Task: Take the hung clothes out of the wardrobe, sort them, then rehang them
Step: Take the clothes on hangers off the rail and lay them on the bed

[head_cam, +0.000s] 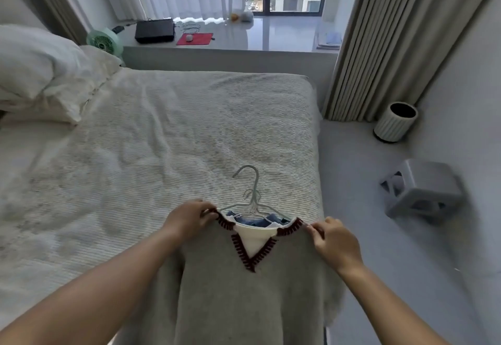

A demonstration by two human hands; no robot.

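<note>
Pinching a grey, maroon-trimmed V-neck sweater (pixel 244 290) by its shoulders.

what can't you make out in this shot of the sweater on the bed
Head view only:
- Sweater: hem cut off by the bottom edge.
- Hangers: lower bars hidden under the sweater; count unclear.
- Blue garment: only a sliver shows in the neckline; type unclear.
- Left hand, right hand: fingertips hidden in the shoulder fabric.
- Stool: blurred.
</note>
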